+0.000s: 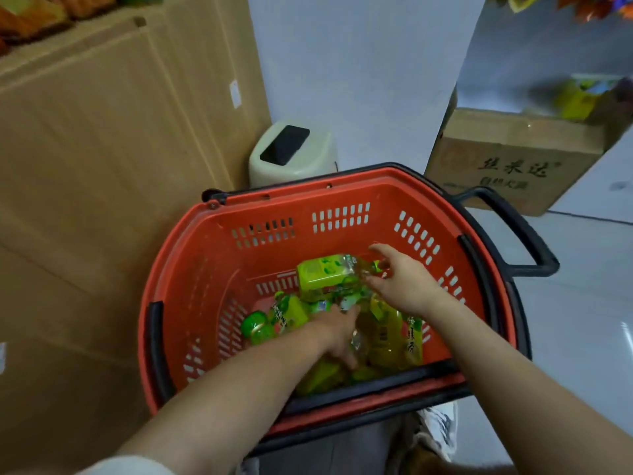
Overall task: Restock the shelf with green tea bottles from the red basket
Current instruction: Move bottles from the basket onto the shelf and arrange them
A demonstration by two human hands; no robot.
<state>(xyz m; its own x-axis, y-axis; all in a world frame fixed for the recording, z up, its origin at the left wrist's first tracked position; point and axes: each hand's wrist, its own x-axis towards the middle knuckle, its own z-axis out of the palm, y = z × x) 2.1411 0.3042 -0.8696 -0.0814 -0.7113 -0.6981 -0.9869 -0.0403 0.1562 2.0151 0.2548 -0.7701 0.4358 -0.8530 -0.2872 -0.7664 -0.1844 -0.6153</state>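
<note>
1 green-labelled bottle touches right hand.

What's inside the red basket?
Green tea bottles lie heaped inside the red basket, with the left hand and right hand reaching in. The heap and hands hide whatever lies underneath.

You look down into a red basket with black handles, standing on a pale floor. Several green tea bottles lie heaped in its bottom. Your right hand reaches for the topmost bottle, thumb and fingers spread either side of its neck. Your left hand is pushed down among the lower bottles, its grip blurred. A tall cardboard box stands to the left, a small beige bin just behind the basket, and a printed carton to the right.
</note>
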